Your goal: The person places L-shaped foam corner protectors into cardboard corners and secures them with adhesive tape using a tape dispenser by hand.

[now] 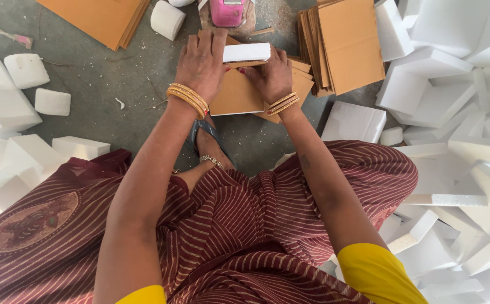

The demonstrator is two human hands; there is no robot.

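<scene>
Near the top centre of the frame, the left hand (201,61) presses flat, fingers spread, on a cardboard sheet (236,95) lying on the floor (121,79). The right hand (270,73) is closed around the end of a white foam block (246,52), which rests on the sheet between both hands. A cardboard stack (343,45) sits just to the right, a pink tool (226,11) above. Foam pieces (453,95) crowd the right side.
</scene>
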